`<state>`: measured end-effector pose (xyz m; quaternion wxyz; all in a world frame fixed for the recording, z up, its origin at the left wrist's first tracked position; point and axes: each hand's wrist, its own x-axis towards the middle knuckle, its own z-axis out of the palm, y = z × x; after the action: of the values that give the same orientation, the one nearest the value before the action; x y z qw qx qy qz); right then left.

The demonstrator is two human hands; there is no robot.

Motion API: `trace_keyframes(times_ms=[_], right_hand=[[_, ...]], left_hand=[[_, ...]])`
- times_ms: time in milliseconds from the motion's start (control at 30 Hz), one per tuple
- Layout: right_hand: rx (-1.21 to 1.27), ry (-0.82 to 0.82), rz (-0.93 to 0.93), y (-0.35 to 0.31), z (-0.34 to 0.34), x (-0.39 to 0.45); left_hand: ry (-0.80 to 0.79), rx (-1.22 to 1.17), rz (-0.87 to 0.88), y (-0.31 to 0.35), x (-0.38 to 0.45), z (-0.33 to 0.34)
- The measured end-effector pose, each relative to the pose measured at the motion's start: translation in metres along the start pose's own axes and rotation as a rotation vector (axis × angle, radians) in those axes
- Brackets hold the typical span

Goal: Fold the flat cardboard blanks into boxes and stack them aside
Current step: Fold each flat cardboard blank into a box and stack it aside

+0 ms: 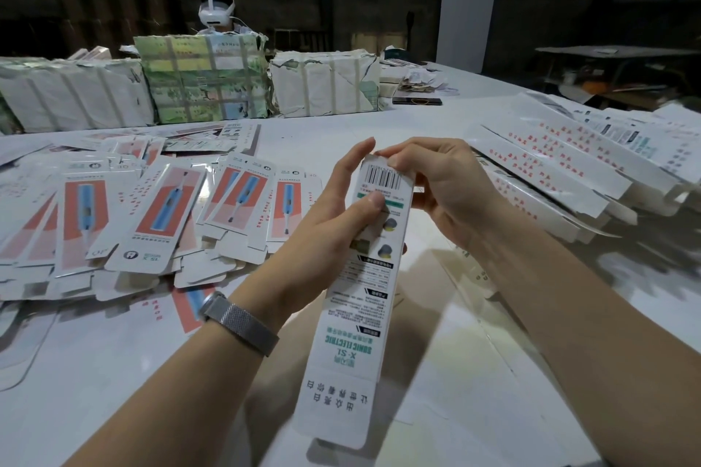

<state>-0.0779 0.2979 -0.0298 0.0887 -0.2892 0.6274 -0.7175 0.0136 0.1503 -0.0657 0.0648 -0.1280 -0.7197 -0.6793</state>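
A long white toothbrush box with a barcode and teal print is held above the table, its far end up. My left hand grips its upper part, thumb pressed on the printed face. My right hand pinches the flap at the box's far end. A spread of flat blanks with red and blue toothbrush pictures lies to the left. Folded boxes are stacked in a row on the right.
Taped paper-wrapped bundles stand along the table's far side, and a person wearing a white headset sits behind them. A dark phone-like object lies at the back. Bare white table surface shows beneath my forearms.
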Motion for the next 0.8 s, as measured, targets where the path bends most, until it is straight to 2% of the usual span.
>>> trace_keyframes(times_ms=[233, 567, 700, 800], right_hand=[[-0.039, -0.113, -0.038, 0.001, -0.002, 0.0], [-0.014, -0.117, -0.021, 0.004, 0.014, -0.008], [0.092, -0.131, 0.023, 0.004, 0.013, -0.008], [0.112, -0.096, -0.017, 0.004, 0.012, -0.007]], left_hand=[[0.081, -0.038, 0.049, 0.0, 0.001, -0.002], [0.165, -0.099, 0.093, -0.002, 0.001, -0.007], [0.172, -0.053, 0.109, 0.002, 0.003, -0.005], [0.171, -0.022, 0.109, 0.003, 0.005, -0.002]])
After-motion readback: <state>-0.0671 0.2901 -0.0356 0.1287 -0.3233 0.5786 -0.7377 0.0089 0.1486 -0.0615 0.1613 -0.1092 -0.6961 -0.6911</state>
